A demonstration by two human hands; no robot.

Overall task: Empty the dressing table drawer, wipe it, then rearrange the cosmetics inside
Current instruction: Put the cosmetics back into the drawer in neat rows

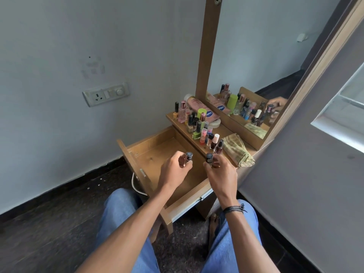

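The wooden drawer stood pulled out at the centre of the frame, its wooden bottom in view and its front panel toward the lower left. Both hands hovered over it. The left hand, just left of centre, had its fingers curled round a small bottle with a dark cap, held upright above the drawer. The right hand, just right of centre, pinched a second dark-capped bottle between thumb and curled fingers; something brownish sat beside it in the same grip, but whether that was another bottle could not be told. A dark wristband circled the right wrist.

Above the drawer, on the dressing table top, stood a crowded cluster of cosmetics: nail polish bottles, small tubes and perfume vials, with a pink lotion bottle lying on its side behind them. A folded greenish cloth lay on the top to the right of the cluster. The mirror rose at upper right, reflecting the bottles. A switch plate sat on the wall at left.
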